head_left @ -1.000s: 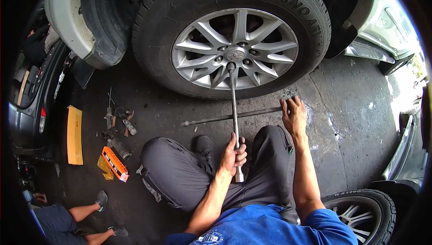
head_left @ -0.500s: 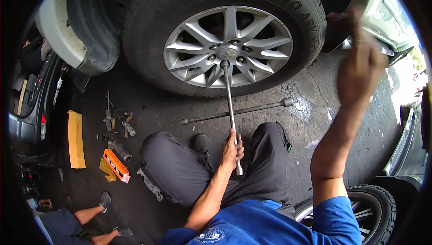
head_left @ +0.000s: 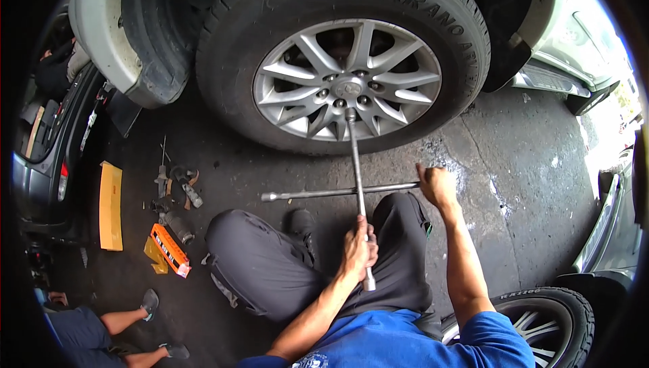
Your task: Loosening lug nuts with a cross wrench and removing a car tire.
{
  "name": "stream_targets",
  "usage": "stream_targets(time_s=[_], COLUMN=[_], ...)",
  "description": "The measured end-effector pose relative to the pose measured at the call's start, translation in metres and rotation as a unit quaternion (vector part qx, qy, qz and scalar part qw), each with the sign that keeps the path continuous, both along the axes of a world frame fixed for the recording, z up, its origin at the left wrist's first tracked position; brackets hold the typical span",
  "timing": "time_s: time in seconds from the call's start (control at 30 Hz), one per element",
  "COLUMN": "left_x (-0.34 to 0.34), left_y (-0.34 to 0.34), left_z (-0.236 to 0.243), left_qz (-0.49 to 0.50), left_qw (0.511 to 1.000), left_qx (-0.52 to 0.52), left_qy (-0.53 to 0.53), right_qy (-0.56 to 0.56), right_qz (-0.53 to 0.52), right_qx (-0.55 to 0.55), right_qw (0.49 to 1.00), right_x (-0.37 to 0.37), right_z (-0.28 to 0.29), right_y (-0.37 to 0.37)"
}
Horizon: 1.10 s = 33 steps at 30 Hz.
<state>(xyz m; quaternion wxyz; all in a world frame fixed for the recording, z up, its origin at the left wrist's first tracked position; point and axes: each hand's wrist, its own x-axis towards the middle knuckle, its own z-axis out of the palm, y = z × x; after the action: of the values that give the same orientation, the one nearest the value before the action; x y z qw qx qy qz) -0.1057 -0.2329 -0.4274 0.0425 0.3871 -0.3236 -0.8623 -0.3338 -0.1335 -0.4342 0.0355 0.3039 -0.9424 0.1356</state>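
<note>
A silver alloy wheel (head_left: 362,57) with a black tyre (head_left: 226,77) stands upright on the vehicle before me. A metal cross-shaped lug wrench (head_left: 358,172) lies between it and my legs, its socket end just below the visible lug nuts (head_left: 341,103), apparently off them. My left hand (head_left: 359,253) is wrapped round the lower arm of the wrench, near the end socket. At the end of the crossbar, above my right knee, my right hand (head_left: 436,184) has closed fingers on the bar.
Removed parts (head_left: 186,192), a long yellow cardboard piece (head_left: 111,206) and an orange box (head_left: 169,250) lie at left, near a dark vehicle (head_left: 40,192). A co-worker's legs (head_left: 122,324) show lower left; another wheel (head_left: 568,321) lies behind my right arm.
My right hand swung up high, blurred, then came down onto the crossbar again. The socket has come away from the lug nut, and my left hand with the wrench has shifted toward me.
</note>
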Motion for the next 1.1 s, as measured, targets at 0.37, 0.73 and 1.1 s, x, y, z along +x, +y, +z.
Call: stream_targets(time_s=[0.37,0.73,1.1], left_x=[-0.04,-0.06,-0.081], left_y=[-0.01,0.002,0.016], left_z=[-0.016,-0.033,-0.045], left_qz=[-0.061,-0.048,-0.008], left_qw=[0.981,0.974,0.994], left_qx=[0.133,0.191,0.086], left_qy=[0.125,0.113,0.069], right_qy=[0.224,0.272,0.162], right_qz=[0.083,0.156,-0.007], right_qx=[-0.007,-0.037,0.053], right_qw=[0.971,0.949,0.985], right_x=[-0.027,0.031,-0.062], right_z=[0.084,0.207,0.07], right_y=[-0.017,-0.093,-0.014])
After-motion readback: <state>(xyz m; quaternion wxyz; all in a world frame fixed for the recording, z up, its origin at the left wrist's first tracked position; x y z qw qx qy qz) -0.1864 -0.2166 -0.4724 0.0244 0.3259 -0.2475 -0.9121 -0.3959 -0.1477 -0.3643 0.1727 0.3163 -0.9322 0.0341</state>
